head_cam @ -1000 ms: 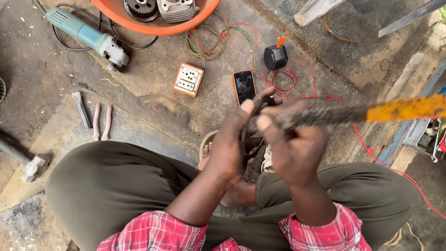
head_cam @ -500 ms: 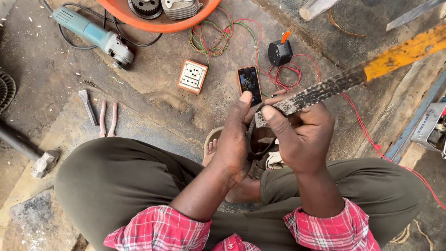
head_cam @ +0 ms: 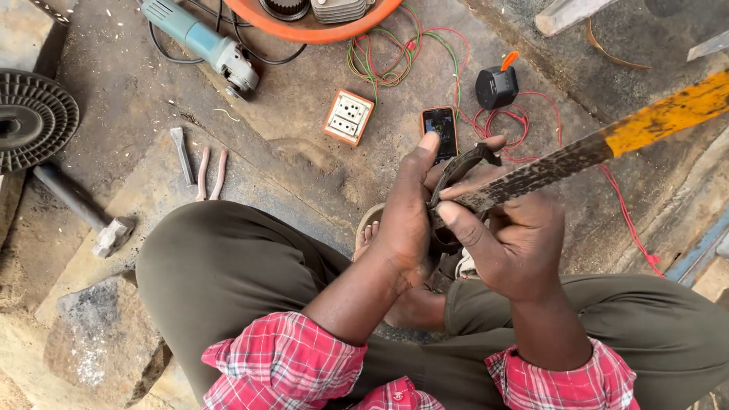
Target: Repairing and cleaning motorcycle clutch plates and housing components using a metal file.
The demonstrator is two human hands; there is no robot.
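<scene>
I sit cross-legged, both forearms reaching forward over my lap, red checked sleeves pushed up to the elbows. My left hand (head_cam: 406, 220) stands upright, thumb stretched up and fingers curled inward toward the other hand. My right hand (head_cam: 512, 243) is closed in a fist, its forefinger laid out straight, pointing left. The two hands touch at the fingertips.

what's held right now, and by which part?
Right hand grips a long dark metal bar near its lower end; left hand steadies a dark curved piece there.
</scene>
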